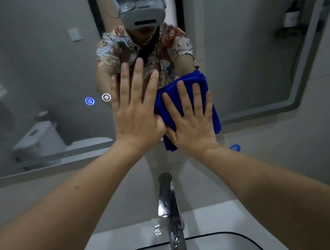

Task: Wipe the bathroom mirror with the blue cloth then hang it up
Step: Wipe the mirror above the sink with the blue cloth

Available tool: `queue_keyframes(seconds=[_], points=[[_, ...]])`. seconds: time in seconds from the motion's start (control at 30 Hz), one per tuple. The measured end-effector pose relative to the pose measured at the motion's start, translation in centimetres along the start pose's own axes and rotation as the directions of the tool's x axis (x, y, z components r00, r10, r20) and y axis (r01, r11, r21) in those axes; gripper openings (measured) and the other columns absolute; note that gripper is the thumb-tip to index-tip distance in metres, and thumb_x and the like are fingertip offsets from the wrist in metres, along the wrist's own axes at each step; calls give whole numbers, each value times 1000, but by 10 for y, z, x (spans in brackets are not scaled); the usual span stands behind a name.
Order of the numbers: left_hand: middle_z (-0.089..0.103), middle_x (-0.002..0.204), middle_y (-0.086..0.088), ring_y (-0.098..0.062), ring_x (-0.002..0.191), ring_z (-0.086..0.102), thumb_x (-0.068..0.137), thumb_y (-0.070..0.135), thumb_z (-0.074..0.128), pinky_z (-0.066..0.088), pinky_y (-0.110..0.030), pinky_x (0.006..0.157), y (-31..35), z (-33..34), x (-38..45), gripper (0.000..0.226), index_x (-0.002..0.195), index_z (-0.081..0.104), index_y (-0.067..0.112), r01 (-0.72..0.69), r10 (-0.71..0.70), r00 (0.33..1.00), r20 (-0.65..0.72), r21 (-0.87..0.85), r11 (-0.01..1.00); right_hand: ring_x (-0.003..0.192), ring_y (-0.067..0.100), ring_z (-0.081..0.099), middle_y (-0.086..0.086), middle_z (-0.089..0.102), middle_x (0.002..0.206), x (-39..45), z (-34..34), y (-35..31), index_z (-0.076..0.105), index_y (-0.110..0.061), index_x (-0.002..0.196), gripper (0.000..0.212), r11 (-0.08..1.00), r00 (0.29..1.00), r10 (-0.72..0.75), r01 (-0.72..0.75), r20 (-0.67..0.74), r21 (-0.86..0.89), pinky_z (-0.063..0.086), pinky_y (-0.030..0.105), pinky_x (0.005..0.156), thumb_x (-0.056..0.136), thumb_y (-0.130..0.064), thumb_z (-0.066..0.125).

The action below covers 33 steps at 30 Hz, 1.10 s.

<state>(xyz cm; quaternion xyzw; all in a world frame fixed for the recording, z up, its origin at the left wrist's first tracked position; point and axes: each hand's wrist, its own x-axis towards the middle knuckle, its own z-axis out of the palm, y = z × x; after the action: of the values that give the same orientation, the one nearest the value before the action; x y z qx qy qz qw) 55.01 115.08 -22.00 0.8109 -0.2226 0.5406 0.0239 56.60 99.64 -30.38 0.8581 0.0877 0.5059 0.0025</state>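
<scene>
The bathroom mirror (44,68) fills the wall in front of me, above the basin. A folded blue cloth (176,90) lies flat against its lower middle. My right hand (193,120) presses the cloth onto the glass with straight, spread fingers. My left hand (136,112) lies flat on the bare glass just left of the cloth, fingers straight, its thumb side touching the cloth's edge. The lower part of the cloth hangs past the mirror's bottom frame.
A chrome tap (171,216) rises from the white basin (198,241) directly below my hands. Two lit touch icons (97,99) glow on the mirror at the left. The reflection shows a toilet, a white towel and a shelf with a bottle.
</scene>
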Motion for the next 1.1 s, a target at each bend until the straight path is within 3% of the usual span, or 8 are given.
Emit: queue_keyframes(seconds=[0.13,0.5,0.77,1.1], points=[[26,164,-18,-42,152,19,78,23,58,16,-64,120,11,7,-11,78,153,42,13,1,-1,999,44,20,1000,153,33,-28,5,-35,165,-21,7,14,-14,-31,161,76,1000,1000,-26,26,3,1,-12,58,123,104,-66,21],[21,166,-16,-38,154,14,82,20,57,15,-64,120,45,19,-35,78,156,34,8,61,-62,993,99,7,998,157,31,-16,6,-20,170,-60,18,57,7,-31,163,76,998,997,-67,67,-34,-7,-6,55,126,103,-67,35],[20,167,-14,-38,155,11,80,20,50,12,-65,121,74,16,-21,79,157,32,11,3,-3,987,159,5,1000,158,27,-13,1,-17,171,-61,10,75,6,-33,164,76,999,1000,-7,8,-28,42,-6,53,127,103,-62,41],[23,165,-14,-38,154,15,85,21,50,14,-64,121,84,17,3,71,154,37,9,1,4,997,83,-51,999,157,28,-17,2,-19,170,-27,3,86,1,-35,163,79,995,991,89,-84,-98,52,-7,55,126,102,-66,39]])
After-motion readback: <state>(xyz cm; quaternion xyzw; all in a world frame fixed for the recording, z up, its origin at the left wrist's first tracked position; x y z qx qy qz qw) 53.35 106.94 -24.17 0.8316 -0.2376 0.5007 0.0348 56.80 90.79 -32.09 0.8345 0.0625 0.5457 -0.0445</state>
